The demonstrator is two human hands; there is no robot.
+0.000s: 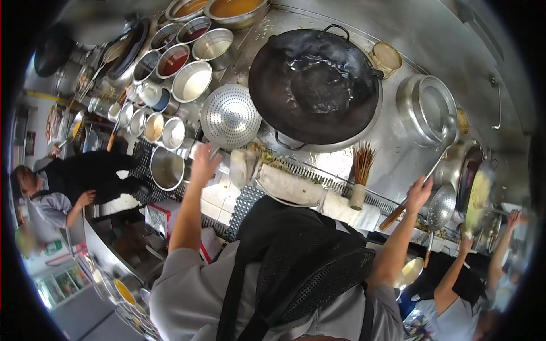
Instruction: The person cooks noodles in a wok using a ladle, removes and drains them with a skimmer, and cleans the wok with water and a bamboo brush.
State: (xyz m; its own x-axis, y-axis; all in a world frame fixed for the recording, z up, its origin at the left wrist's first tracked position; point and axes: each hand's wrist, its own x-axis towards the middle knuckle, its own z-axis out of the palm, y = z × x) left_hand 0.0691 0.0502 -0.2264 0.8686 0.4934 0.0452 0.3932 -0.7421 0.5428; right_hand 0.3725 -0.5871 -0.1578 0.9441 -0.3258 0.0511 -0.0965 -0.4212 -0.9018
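Note:
My left hand (205,164) is at the near edge of the stove, just below a round perforated strainer (231,116). Its fingers look stretched out and apart, close to the strainer's lower rim; whether they touch it I cannot tell. In my right hand (418,195) is a long ladle (434,166), gripped along its shaft above the wooden end. The ladle's bowl rests over a metal pot (407,108) at the right. Between my hands, farther back, sits a large black wok (278,79) with clear liquid in its middle.
A bamboo brush (359,176) stands at the stove's front edge beside folded cloths (293,181). Metal tubs of sauces (173,61) line the left. Another strainer (441,207) lies right. Co-workers stand at the left (85,176) and the right (452,284), one near a wok of yellow food (479,196).

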